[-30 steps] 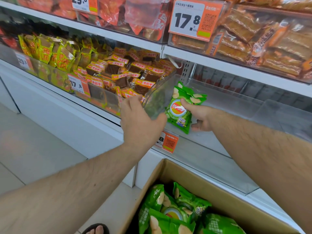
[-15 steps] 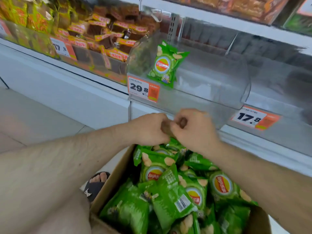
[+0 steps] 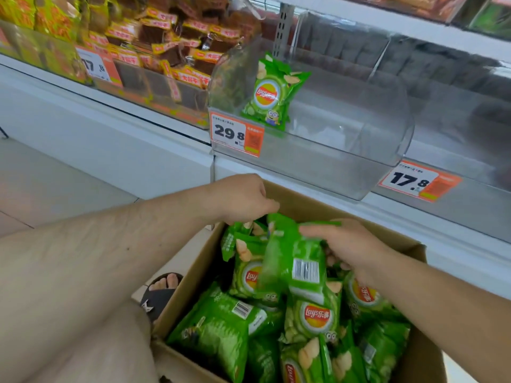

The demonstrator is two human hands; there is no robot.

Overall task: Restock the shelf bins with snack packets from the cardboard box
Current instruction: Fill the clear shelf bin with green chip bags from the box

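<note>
green chip packets fill the cardboard box (image 3: 409, 252) on the floor, and both hands are down in it. the right hand (image 3: 349, 244) has its fingers (image 3: 309, 232) curled on the top edge of one packet (image 3: 293, 261), which hangs with its long side up and down and its barcode facing out. the left hand (image 3: 243, 199) is just beside it, to the left, and it looks like its fingers pinch the top of another packet, but the blur makes that hard to tell. the clear bin (image 3: 345, 139) is up and away from the fingers, past the far side of the box, with one packet in the bin (image 3: 272, 96) leaning at its left end. the right hand is a bit nearer the bare part of the bin, so i think its packet goes up there next.
</note>
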